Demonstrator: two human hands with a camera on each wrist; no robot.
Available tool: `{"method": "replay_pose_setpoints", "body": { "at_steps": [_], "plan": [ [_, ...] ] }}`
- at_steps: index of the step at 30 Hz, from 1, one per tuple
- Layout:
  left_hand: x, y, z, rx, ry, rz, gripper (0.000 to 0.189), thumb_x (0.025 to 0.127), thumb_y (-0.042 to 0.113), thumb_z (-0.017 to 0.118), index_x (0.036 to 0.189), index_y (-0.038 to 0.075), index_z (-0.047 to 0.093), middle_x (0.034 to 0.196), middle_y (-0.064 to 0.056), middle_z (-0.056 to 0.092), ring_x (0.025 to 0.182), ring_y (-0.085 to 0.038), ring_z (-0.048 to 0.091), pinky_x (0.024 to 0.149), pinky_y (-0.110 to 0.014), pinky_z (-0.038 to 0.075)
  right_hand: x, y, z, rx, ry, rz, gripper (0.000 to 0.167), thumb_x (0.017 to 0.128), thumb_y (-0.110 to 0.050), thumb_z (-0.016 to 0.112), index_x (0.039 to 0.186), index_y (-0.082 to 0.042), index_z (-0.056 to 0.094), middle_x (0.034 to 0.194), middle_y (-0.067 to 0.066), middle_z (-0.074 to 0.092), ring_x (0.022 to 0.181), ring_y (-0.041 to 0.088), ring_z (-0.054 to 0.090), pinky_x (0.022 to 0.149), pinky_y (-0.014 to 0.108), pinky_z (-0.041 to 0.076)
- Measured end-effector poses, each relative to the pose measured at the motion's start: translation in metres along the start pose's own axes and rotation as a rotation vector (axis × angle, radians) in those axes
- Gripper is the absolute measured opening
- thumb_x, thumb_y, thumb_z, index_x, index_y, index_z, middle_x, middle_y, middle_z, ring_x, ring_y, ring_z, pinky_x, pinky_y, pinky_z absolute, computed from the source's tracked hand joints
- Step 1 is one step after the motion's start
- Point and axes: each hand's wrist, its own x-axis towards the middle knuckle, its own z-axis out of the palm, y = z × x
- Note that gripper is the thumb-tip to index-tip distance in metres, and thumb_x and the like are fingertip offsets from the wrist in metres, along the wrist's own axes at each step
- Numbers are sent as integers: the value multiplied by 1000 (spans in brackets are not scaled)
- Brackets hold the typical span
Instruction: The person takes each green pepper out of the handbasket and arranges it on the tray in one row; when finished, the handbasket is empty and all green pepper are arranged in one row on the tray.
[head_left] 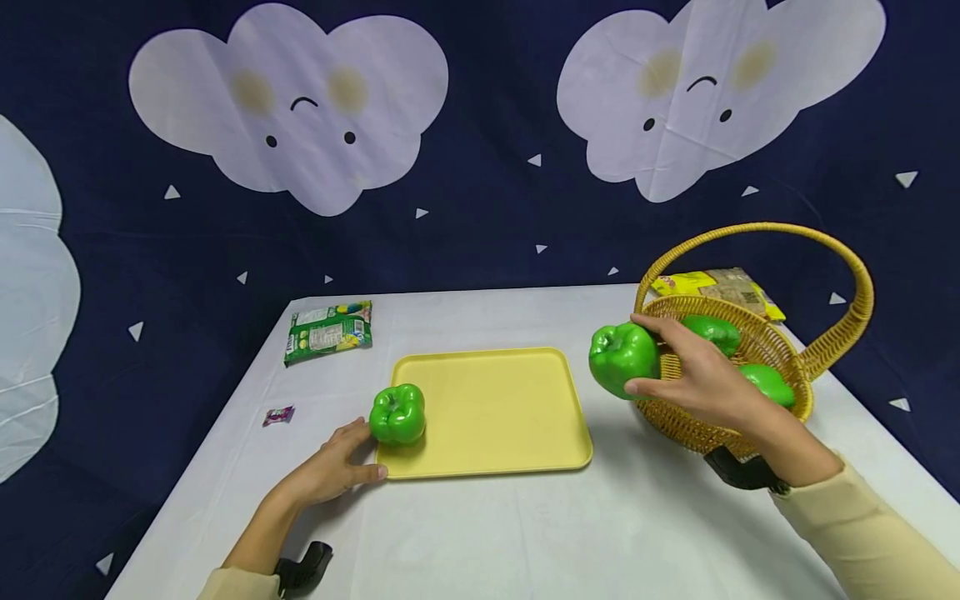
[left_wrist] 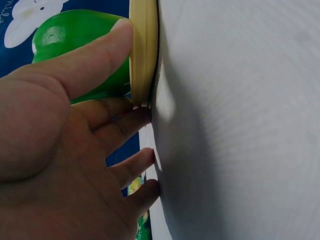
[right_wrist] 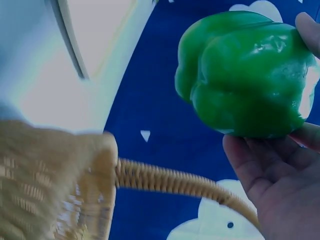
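White tabletop [head_left: 525,542]: right-hand grip [head_left: 693,365], part-closed, holds glossy green pepper [head_left: 621,360] aloft; left-hand grip [head_left: 330,468], loosely spread, apparently steadies yellow rectangular tray [head_left: 498,417].

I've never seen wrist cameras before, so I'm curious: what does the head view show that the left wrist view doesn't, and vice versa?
Only the head view: the basket, the right hand gripping a pepper, and the candy.

Only the left wrist view: the left hand's palm and backdrop lettering.

Both: the left hand, the tray, the second pepper on it, and the backdrop.
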Motion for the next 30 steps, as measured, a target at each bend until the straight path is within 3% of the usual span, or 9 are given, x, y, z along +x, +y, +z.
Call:
{"method": "replay_pose_setpoints", "body": {
  "at_steps": [8,17,24,30],
  "plan": [
    [-1,1,0,2,-1,11,76,78,34,74,141,7,42,150,-26,31,142,-48,13,109,-70,11,-1,-10,25,87,-22,-13,81,73,-25,81,141,-6,39,129,11,55,104,21,58,83,20,49],
    [0,0,0,-2,-2,16,77,78,33,74,142,6,41,150,-26,31,142,-48,12,109,-71,10,5,-20,54,143,-45,-64,83,72,-25,82,140,-4,39,126,8,56,103,13,57,86,34,53],
    [0,-2,0,-9,5,18,75,78,33,73,141,6,42,150,-26,31,142,-47,12,110,-70,9,13,-26,74,185,-48,-129,83,72,-24,82,138,0,39,125,9,55,104,15,58,87,30,54],
    [1,-2,0,-6,3,-1,76,78,33,73,142,7,41,151,-25,30,142,-47,12,110,-70,9,20,-33,89,226,-77,-102,83,73,-27,81,140,-3,38,125,8,54,106,16,58,89,33,54]
  ]
}}
